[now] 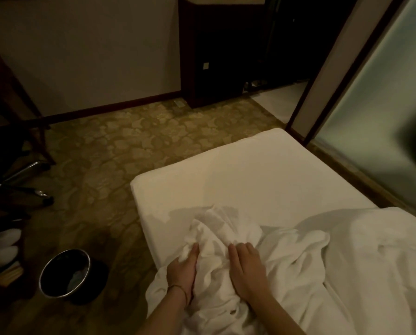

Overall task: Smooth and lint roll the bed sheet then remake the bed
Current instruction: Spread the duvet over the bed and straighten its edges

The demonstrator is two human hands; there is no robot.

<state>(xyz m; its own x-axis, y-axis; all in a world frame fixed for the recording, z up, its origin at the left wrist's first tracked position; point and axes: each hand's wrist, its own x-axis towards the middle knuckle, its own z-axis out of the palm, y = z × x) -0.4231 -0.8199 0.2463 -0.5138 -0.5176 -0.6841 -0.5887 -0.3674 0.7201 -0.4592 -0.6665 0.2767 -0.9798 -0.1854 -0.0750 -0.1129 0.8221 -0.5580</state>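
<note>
The white bed sheet (255, 180) lies flat and fairly smooth over the far end of the bed (141, 204), reaching toward 1 o'clock in the head view, while the near end is covered by a rumpled white duvet (361, 252) bunched into folds from the centre out to 4 o'clock. At about 6 o'clock the left hand (183, 269) lies on the crumpled edge of the duvet near the bed's left side, its fingers pressed into a fold and partly buried in the cloth, so whether they pinch it cannot be told for sure; a thin band circles that wrist. Just to its right, with a ridge of fabric between them, the right hand (246, 267) rests palm down on the duvet, fingers straight and close together, pointing toward 12 o'clock. On the patterned carpet (134, 146) at 8 o'clock stands a round dark waste bin (65, 274) with a shiny rim, something pale inside it. At 9 o'clock the chrome legs of a chair base (26, 175) show, with white slippers (4, 245) below them. A dark wooden cabinet (216, 52) stands against the wall at 12 o'clock, and a frosted glass panel (371, 97) runs along 2 o'clock.
</note>
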